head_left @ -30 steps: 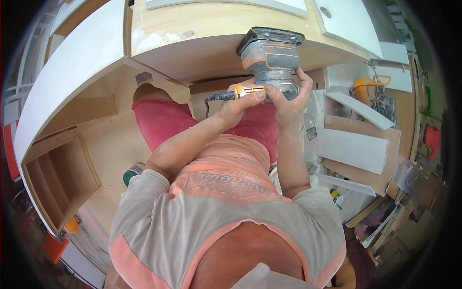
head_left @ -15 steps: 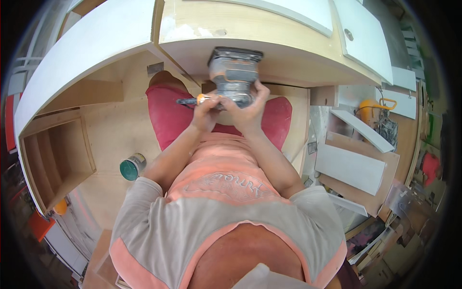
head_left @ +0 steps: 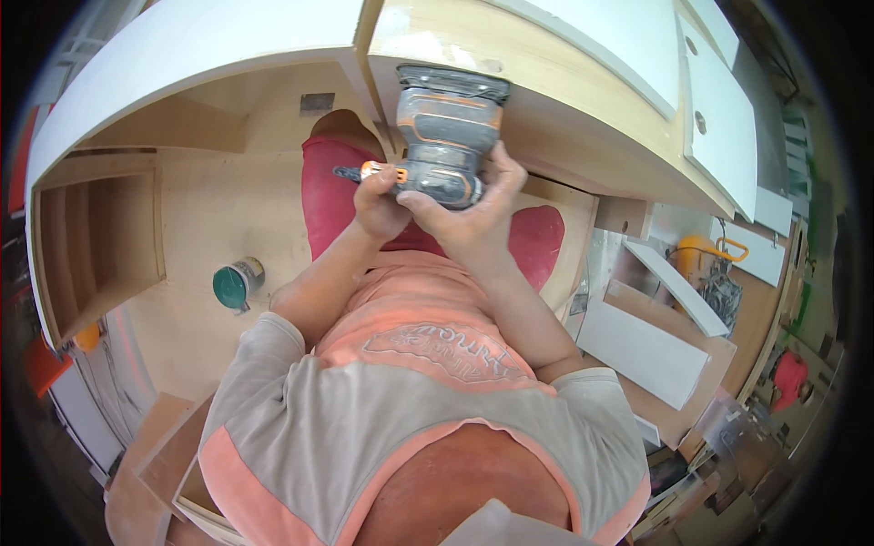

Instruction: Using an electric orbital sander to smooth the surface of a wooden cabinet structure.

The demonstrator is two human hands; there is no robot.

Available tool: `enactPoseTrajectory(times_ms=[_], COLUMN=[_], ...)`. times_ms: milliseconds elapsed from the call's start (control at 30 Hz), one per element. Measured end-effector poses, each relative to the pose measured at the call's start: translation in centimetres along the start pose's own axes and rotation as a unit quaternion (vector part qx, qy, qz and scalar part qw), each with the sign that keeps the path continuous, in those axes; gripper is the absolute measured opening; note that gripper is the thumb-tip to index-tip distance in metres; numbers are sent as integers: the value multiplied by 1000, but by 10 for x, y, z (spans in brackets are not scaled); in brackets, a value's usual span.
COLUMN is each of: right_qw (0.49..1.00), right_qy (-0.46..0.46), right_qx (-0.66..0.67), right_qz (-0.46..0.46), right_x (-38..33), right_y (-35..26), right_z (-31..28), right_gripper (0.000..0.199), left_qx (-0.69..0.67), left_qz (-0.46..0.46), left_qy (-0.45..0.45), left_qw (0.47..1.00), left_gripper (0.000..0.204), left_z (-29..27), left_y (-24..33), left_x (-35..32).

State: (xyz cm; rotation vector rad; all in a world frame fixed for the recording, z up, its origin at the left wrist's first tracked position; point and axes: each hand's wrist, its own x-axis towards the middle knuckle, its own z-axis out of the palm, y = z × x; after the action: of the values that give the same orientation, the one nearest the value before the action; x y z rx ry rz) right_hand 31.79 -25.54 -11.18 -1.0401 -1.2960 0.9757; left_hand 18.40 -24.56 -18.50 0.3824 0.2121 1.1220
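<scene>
Above my lap I hold a grey and orange power sander (head_left: 446, 123), its flat black pad pointing away from me toward the pale wooden panel (head_left: 564, 123). My right hand (head_left: 487, 205) curls round the rear of the sander's body, thumb across its near end. On the other side, my left hand (head_left: 381, 205) is closed at the near left of the tool, fingers on a small orange piece with a dark tip (head_left: 369, 171). Whether that piece belongs to the sander I cannot tell. Contact between pad and panel is hard to make out.
My legs in red shorts (head_left: 328, 196) reach under the panel. An open can with green inside (head_left: 232, 287) stands on the plywood (head_left: 196, 237) at left, by an open compartment (head_left: 100, 246). White boards (head_left: 645, 353) and a yellow tool (head_left: 696, 259) lie to the right.
The sander has come closer to me and looks larger and sharper, where it was blurred before. Both hands keep their hold. My whole view has shifted a little.
</scene>
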Motion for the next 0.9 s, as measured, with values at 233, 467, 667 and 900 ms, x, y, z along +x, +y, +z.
enactPoseTrajectory(times_ms=[233,467,667,900], right_qw=[995,997,994,991], right_qy=[-22,-60,-64,-87], right_qx=[43,17,41,59], right_qz=[87,51,74,85], right_x=[-9,-7,-1,-4], right_y=[34,17,-1,16], right_z=[18,11,16,20], right_gripper=[89,89,90,88], left_qx=[61,76,111,131], left_qz=[7,9,5,15], left_qy=[159,143,172,198], left_qw=[985,987,979,971], left_gripper=[30,30,31,31], left_z=[-34,-4,22,6], left_y=[5,17,34,35], left_x=[-10,-8,-6,-11])
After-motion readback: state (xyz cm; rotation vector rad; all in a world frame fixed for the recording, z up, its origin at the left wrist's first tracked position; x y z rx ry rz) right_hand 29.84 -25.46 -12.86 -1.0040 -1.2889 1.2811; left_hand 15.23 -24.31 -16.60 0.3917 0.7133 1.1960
